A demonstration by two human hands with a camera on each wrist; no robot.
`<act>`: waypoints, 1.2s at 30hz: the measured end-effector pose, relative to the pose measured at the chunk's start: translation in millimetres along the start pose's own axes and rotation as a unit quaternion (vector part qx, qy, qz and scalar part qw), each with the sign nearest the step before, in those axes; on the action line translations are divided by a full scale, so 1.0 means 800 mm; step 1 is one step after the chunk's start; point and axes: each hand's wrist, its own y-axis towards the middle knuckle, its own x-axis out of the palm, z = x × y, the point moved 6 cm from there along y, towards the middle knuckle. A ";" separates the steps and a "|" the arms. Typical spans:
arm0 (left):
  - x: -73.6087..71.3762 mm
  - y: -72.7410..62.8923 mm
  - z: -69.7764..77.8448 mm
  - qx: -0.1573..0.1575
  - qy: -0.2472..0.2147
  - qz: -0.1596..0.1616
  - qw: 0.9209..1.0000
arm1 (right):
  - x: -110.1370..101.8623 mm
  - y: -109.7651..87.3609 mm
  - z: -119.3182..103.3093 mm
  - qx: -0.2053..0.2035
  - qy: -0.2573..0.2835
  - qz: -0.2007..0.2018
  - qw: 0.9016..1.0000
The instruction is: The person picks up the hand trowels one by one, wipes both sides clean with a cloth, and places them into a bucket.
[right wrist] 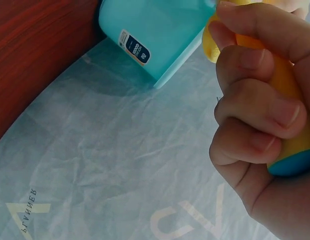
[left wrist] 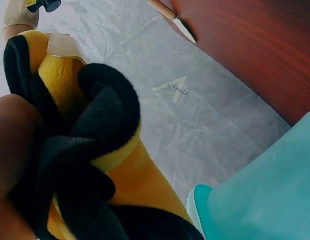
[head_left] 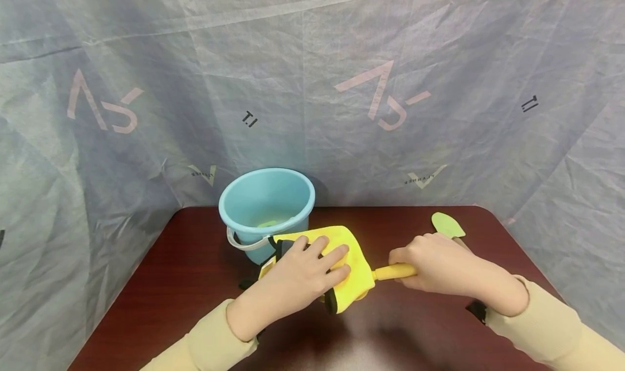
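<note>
A yellow cloth [head_left: 342, 241] with black edging is wrapped over the head of a yellow-handled tool, which it largely hides. From above, my left hand [head_left: 305, 273] grips the cloth, fingers spread across it. In the left wrist view the cloth [left wrist: 140, 175] bunches into dark folds, and a pale, clear-looking edge [left wrist: 65, 46] of the tool shows in its opening. My right hand [head_left: 434, 262] holds the yellow handle [head_left: 390, 272], fingers curled round it. Its blue end [right wrist: 294, 162] shows in the right wrist view.
A light blue bucket [head_left: 310, 192] with a white handle stands behind my left hand, something green [head_left: 267, 224] inside. A small green-bladed trowel [head_left: 446, 224] lies at the back right, partly behind my right hand. Grey printed sheeting [head_left: 312, 89] hangs behind the dark red table [head_left: 161, 284].
</note>
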 end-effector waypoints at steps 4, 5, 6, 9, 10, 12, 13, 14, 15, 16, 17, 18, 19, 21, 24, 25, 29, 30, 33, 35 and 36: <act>0.004 0.001 -0.001 -0.007 -0.014 -0.026 1.000 | -0.001 0.001 -0.003 -0.018 -0.011 0.018 1.000; 0.005 0.001 0.000 -0.007 -0.016 -0.031 0.999 | -0.001 0.002 -0.003 -0.022 -0.012 0.021 0.999; 0.006 0.001 0.000 -0.009 -0.021 -0.037 0.999 | -0.001 0.002 -0.003 -0.026 -0.012 0.023 0.999; 0.006 0.000 0.000 -0.012 -0.030 -0.049 0.998 | -0.001 0.002 -0.004 -0.030 -0.007 0.022 0.999; 0.005 0.000 0.000 -0.012 -0.032 -0.050 0.998 | -0.001 0.002 -0.005 -0.032 -0.006 0.022 0.999; 0.004 0.000 -0.001 -0.013 -0.032 -0.049 0.998 | -0.002 0.002 -0.005 -0.031 -0.006 0.021 0.999; 0.003 0.000 -0.001 -0.013 -0.031 -0.047 0.998 | -0.002 0.002 -0.006 -0.031 -0.005 0.022 0.999; 0.002 0.000 -0.001 -0.013 -0.029 -0.044 0.999 | -0.003 0.002 -0.006 -0.030 -0.005 0.022 0.999; 0.001 0.000 -0.001 -0.013 -0.029 -0.043 0.999 | -0.003 0.001 -0.006 -0.029 -0.005 0.021 0.999; 0.001 -0.001 -0.002 -0.012 -0.028 -0.040 0.999 | -0.004 0.001 -0.006 -0.026 -0.006 0.021 0.999; 0.000 -0.001 -0.002 -0.012 -0.027 -0.037 0.999 | -0.004 0.001 -0.005 -0.020 -0.006 0.018 1.000; 0.000 -0.001 -0.002 -0.012 -0.025 -0.035 0.999 | -0.004 0.000 -0.005 -0.016 -0.006 0.016 1.000; 0.000 -0.001 -0.002 -0.012 -0.025 -0.034 0.999 | -0.005 0.000 -0.005 -0.011 -0.006 0.013 1.000; 0.000 -0.003 -0.002 -0.013 -0.025 -0.035 0.999 | -0.004 -0.002 -0.004 -0.003 -0.006 0.008 1.000; 0.002 -0.005 -0.002 -0.013 -0.024 -0.040 0.999 | -0.002 -0.004 -0.001 0.003 -0.008 0.005 1.000; 0.002 -0.006 -0.003 -0.014 -0.025 -0.043 0.999 | -0.002 -0.005 0.000 0.005 -0.007 0.005 1.000; 0.002 -0.009 -0.004 -0.016 -0.027 -0.048 0.998 | -0.002 -0.008 0.003 -0.001 -0.002 0.009 1.000; 0.002 -0.010 -0.005 -0.016 -0.027 -0.048 0.998 | -0.002 -0.009 0.003 -0.005 0.000 0.011 1.000; 0.002 -0.012 -0.006 -0.018 -0.028 -0.045 0.998 | -0.003 -0.011 0.003 -0.017 0.008 0.018 1.000; 0.002 -0.014 -0.007 -0.021 -0.029 -0.043 0.998 | -0.003 -0.012 0.004 -0.023 0.010 0.023 0.999; 0.002 -0.016 -0.007 -0.023 -0.028 -0.042 0.998 | -0.002 -0.012 0.004 -0.026 0.011 0.025 0.999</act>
